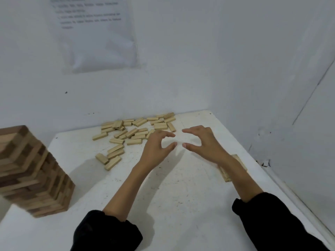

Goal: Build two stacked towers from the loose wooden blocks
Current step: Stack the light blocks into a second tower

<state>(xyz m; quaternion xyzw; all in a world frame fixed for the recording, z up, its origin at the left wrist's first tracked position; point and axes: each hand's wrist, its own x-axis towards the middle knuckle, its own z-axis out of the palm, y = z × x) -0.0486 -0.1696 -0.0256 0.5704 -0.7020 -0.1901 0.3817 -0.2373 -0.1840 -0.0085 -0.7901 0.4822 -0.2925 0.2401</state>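
Both hands empty above the white worktop (172, 196); pale blocks lie loose beyond.
Left hand (155, 147) and right hand (204, 144) face each other, fingertips near. Each makes a wide C of thumb and bent fingers and grips nothing. Loose wooden blocks (137, 131), smooth rectangular bars, are scattered just past the left fingertips. A tall tower (32, 171) of crosswise light and dark layers stands well left. A low block stack (233, 169) lies under the right forearm, partly hidden.

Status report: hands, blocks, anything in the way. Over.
Left hand and right hand open, empty, over the table. Loose blocks scattered by far wall; one tower up at left. Small block stack partly hidden under right forearm.
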